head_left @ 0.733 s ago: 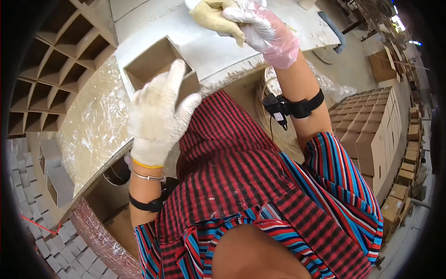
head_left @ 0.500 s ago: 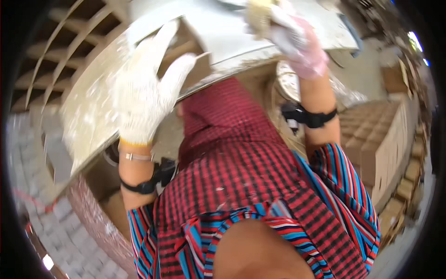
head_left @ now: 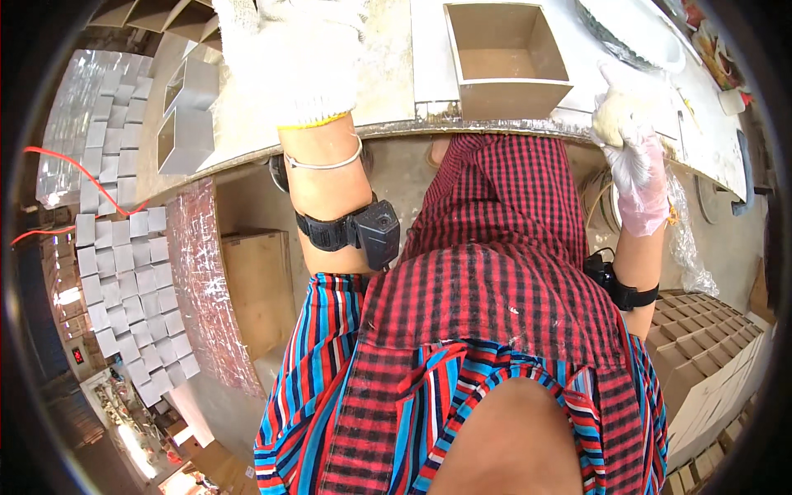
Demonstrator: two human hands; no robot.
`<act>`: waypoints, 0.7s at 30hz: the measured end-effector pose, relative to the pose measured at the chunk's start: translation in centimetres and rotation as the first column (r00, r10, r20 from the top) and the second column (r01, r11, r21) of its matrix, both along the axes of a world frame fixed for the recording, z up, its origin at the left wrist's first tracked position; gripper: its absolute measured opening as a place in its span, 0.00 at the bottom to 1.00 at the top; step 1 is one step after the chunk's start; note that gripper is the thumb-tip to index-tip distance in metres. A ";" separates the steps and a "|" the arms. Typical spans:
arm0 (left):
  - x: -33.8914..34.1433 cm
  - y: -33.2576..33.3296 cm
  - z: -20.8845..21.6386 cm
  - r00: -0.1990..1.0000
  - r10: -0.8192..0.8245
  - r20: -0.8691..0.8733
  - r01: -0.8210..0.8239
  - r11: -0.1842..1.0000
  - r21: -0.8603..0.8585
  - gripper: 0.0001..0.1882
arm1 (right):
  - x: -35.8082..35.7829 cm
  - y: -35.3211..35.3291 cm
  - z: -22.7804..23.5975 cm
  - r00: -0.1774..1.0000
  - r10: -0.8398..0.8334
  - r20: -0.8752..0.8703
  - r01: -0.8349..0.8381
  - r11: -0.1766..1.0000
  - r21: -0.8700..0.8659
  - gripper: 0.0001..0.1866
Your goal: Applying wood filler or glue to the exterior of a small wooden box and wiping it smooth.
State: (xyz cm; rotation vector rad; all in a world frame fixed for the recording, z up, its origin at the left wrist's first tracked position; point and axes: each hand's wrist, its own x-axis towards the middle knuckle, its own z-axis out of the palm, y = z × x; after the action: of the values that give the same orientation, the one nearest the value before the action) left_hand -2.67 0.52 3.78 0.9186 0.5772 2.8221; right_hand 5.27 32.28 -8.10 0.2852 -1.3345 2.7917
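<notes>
A white knit glove with a yellow cuff covers my left hand [head_left: 293, 62], which reaches over the table's far left part. Glare and the upper picture edge hide its fingers. My right hand [head_left: 634, 169], in a white glove with pink plastic at the wrist, is closed round a pale yellow sponge-like pad [head_left: 617, 120] near the table's front edge. Between the hands, an open-topped grey-brown box [head_left: 516, 101] stands on the white work surface, touched by neither hand. Beyond the right hand lies a white basin-like container [head_left: 660, 49] with a dark edge.
Two small grey boxes [head_left: 186, 136] stand at the table's left end, near cardboard dividers [head_left: 169, 18]. Stacked grey boxes [head_left: 132, 280] line the left side, with a red hose [head_left: 82, 173] among them. A divided carton [head_left: 701, 346] sits low on the right.
My left hand has come away from the open box and moved farther up the table. My right hand has drawn nearer to me with the pad. The whole view has shifted.
</notes>
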 end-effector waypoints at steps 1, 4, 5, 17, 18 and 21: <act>-0.1 0.0 -0.2 1.000 0.001 -0.013 -0.001 1.000 -0.017 0.27 | 0.2 -0.2 -0.2 1.000 -0.005 0.005 0.005 1.000 0.003 0.17; -0.2 0.1 -0.3 0.999 -0.003 -0.033 0.002 0.999 -0.043 0.27 | 0.4 0.5 -1.2 0.988 -0.117 0.098 0.110 0.991 0.074 0.17; -0.1 0.2 -0.1 1.000 -0.009 -0.022 0.008 0.999 -0.037 0.27 | 0.4 0.7 -1.1 0.990 -0.092 0.108 0.086 0.995 0.051 0.17; 0.3 0.6 0.9 0.971 -0.161 -0.177 0.150 0.986 -0.076 0.29 | 1.0 0.3 -1.7 0.990 -0.092 0.104 0.089 0.995 0.037 0.22; 0.2 0.5 0.8 0.964 -0.171 -0.203 0.154 0.984 -0.094 0.29 | 0.9 0.1 -1.7 0.989 -0.095 0.112 0.091 0.995 0.042 0.22; 0.2 0.6 1.1 0.955 -0.185 -0.230 0.162 0.980 -0.115 0.30 | 1.5 -1.1 -0.7 0.981 -0.170 0.097 0.146 0.966 0.211 0.26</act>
State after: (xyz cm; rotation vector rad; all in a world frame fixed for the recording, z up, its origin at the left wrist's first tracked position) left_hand -2.52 1.12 4.83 1.2363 0.6183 2.5239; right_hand 6.73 31.15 -8.81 0.0213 -1.5943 2.5791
